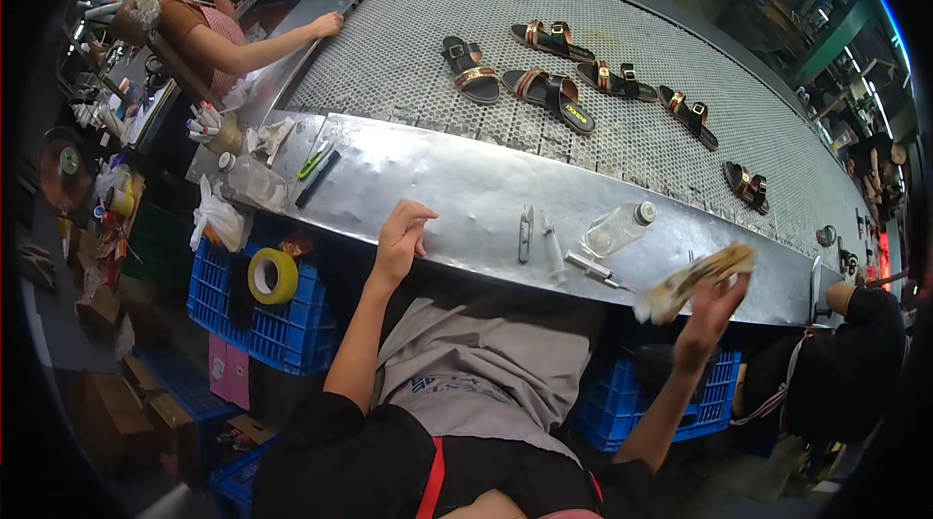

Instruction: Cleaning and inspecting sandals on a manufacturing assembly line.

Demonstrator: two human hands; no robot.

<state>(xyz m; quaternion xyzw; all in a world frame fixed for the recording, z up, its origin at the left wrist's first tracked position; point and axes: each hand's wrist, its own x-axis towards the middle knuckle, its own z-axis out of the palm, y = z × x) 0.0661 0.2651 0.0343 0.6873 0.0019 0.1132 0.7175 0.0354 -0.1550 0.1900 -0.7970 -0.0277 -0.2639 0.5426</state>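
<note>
My left hand [402, 239] hovers at the near edge of the metal ledge [389, 155]; its fingers are bent but apart from the thumb, with nothing between them. Over the ledge's right part, my right hand [717, 310] grips a stained tan-and-white brush or rag [688, 286]; I cannot make out which. Between the hands lie small thread snips [526, 234], a slim clear tube [554, 252] and a silver pen-like tool [597, 270]. A clear bottle [616, 230] lies tipped beside them. Beyond, several black strappy sandals [549, 97] rest on the meshed conveyor [389, 43].
Green-handled snips [315, 161], a black tool [318, 179] and another clear bottle [251, 179] are at the ledge's left. Blue crates [219, 291] stand below, with a yellow tape roll [273, 276]. A co-worker [199, 28] rests a hand on the conveyor's left edge; another person's dark sleeve [860, 325] is close at right.
</note>
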